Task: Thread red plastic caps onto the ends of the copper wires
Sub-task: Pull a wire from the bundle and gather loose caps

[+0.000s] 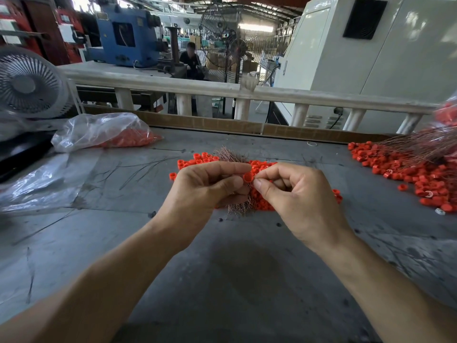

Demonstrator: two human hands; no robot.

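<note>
Grey metal desk (237, 280), scuffed, in a factory hall.

Nearest: two bare forearms reaching in. Left hand (197, 191) pinching one red cap (248, 177) between thumb and forefinger, lower fingers curled round a wire bundle (241, 205). Right hand (294, 196) just beside the cap, thumb and forefinger tips pressed together, apparently on a single wire end; wire itself too fine to confirm. Cap held above the desk, open mouth toward the camera.

Handling, as judged: cap light, rigid, smooth, liable to slip; best taken by the side wall, bore left free. Wire thin, springy, easily bent; best pinched close to the tip for control.

Behind the hands: one loose cap pile (197, 158), far too many to count, partly hidden. Right: one second pile (420, 179) with long wires (420, 144) lying across it, apparently finished work. Left: one plastic bag (99, 132) of caps, one flat plastic sheet (37, 184), loose dark strands.

Further: one small fan (27, 82) at left, one white railing (197, 87), one pedestal fan (235, 45), one blue machine (126, 35), one seated person (190, 60), one white cabinet (371, 53).
</note>
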